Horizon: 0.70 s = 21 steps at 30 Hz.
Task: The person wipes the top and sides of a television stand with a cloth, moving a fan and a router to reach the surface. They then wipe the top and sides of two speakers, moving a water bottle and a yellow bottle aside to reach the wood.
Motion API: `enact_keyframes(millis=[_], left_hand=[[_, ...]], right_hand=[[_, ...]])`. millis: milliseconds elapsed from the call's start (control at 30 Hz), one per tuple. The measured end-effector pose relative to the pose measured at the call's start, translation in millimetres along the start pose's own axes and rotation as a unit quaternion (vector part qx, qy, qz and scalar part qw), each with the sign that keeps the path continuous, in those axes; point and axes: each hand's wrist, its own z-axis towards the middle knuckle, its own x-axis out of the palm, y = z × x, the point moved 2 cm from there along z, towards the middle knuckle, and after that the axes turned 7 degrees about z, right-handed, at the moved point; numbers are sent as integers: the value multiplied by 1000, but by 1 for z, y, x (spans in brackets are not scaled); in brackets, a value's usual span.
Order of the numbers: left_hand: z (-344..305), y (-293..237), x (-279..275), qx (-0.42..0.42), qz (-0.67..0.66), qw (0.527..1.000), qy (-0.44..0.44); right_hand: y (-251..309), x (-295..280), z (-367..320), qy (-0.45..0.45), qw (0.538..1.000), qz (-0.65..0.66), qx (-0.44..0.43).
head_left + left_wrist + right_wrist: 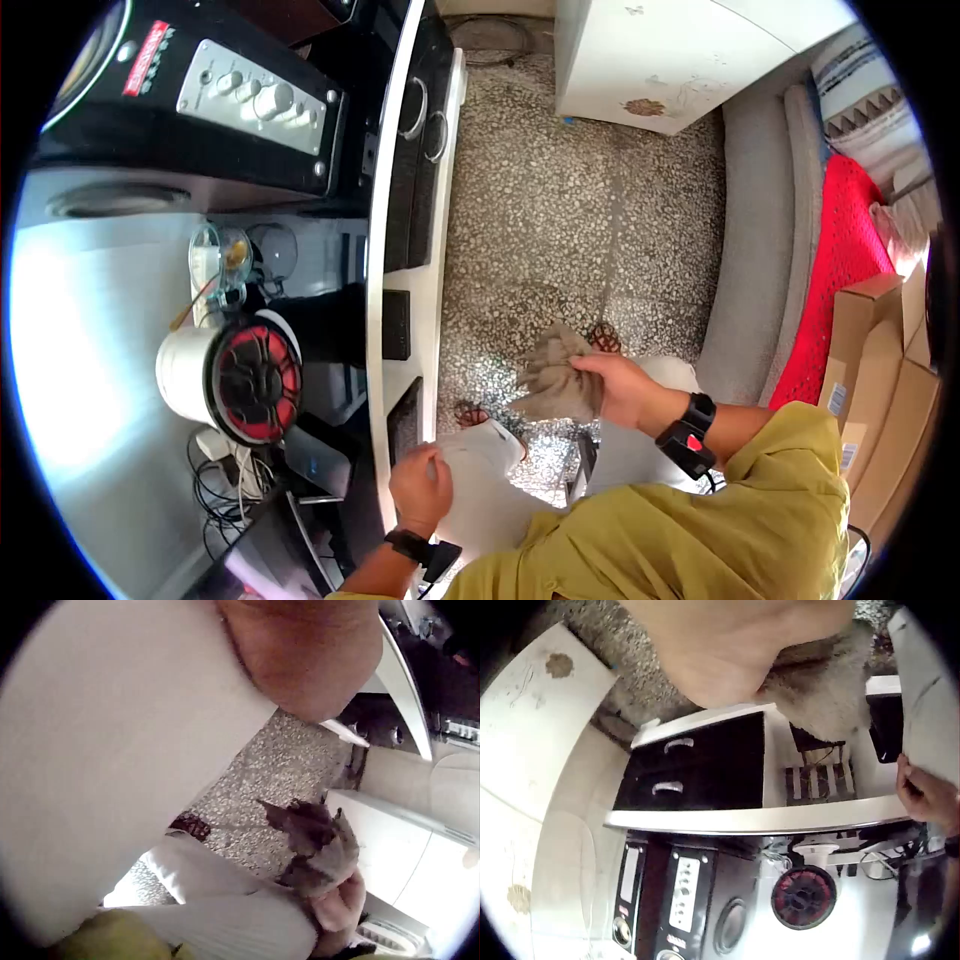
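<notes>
My right hand (620,388) grips one end of a bunched brown cloth (560,375), thumb on top, and the rest of it fans out above the floor between my knees. In the left wrist view the cloth (311,844) shows ragged folds beyond the fingers of that hand. The right wrist view has the cloth (825,697) hanging behind the hand, whose fingers are mostly hidden there. My left hand (420,485) rests by my left knee, fingers loosely curled, nothing in it. It lies beside the white table edge (377,300).
On the table stand a black speaker (250,105), glass cups (235,250) and a white pot-like item with a red and black top (255,380). Cables (225,490) lie behind. A grey sofa (755,240), cardboard boxes (880,390) and a white cabinet (650,75) flank the speckled floor.
</notes>
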Motion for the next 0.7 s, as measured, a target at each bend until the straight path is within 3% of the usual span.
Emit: enact_keyframes(millis=[133, 233, 367, 500, 533, 567, 633, 700], left_hand=[[8, -11, -8, -34, 22, 994, 100], [5, -19, -15, -21, 7, 990, 139], [-7, -28, -25, -24, -27, 988, 148], [-33, -37, -33, 5, 51, 985, 162], [-37, -40, -34, -4, 100, 970, 224], [-50, -36, -23, -10, 148, 964, 221], [-92, -4, 37, 65, 216, 920, 320], [-85, -57, -10, 50, 130, 893, 428]], right_hand=[[0, 3, 1, -32, 997, 41, -51], [-10, -11, -7, -106, 994, 29, -14], [-29, -47, -5, -103, 993, 49, -10], [-42, -60, -26, -31, 994, 55, -85], [-49, -68, -30, -32, 993, 55, -100], [-56, -68, -39, -35, 991, 56, -114], [-60, -61, -65, -104, 989, 9, -105], [-54, -61, -90, -176, 980, -56, -79]])
